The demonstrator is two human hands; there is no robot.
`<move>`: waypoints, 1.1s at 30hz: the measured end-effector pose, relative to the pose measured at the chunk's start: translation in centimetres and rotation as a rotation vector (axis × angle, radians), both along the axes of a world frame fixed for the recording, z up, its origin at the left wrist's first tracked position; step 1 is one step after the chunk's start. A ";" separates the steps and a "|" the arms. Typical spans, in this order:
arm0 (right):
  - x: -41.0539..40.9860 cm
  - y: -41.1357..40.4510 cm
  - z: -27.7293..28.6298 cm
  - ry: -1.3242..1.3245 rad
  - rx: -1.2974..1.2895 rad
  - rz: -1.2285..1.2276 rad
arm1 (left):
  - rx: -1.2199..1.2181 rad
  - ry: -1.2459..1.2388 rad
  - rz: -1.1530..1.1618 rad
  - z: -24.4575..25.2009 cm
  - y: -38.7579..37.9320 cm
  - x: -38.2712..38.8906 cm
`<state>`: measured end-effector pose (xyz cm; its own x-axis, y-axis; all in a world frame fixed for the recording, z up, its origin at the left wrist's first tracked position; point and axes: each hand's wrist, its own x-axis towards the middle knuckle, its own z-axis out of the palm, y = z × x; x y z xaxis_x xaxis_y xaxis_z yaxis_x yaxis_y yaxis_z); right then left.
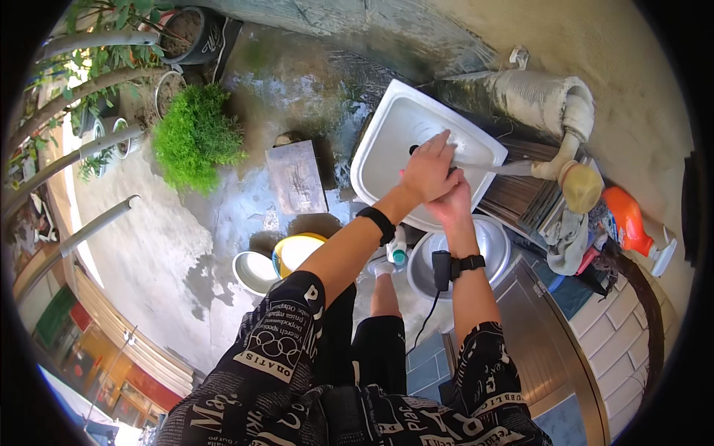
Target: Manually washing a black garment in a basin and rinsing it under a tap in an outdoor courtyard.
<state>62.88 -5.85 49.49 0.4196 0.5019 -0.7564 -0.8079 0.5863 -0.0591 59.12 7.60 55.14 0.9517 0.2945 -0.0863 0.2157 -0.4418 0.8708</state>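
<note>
Over a white ceramic sink [385,131], my two hands are pressed together. My left hand [428,170] lies on top, fingers stretched out towards the far side and thumb apart. Beneath it is my right hand [453,202], its palm against the left; most of its fingers are hidden. A stream of water [505,168] runs sideways from the pipe outlet [544,169] and reaches my hands. The dark drain hole [413,149] shows just beyond my left hand. Neither hand shows any object in it.
Right of the sink stand stacked brown boards [516,184], a grey cloth [568,242] and an orange spray bottle [627,220]. A metal basin [499,245], a white bottle [396,248], a yellow basin [295,251] and a pale bowl [251,273] sit low. A green bushy plant [195,136] grows left.
</note>
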 end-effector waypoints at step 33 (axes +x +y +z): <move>0.7 1.9 4.8 -0.024 -0.171 0.034 | 0.023 -0.137 -0.325 0.7 0.5 0.1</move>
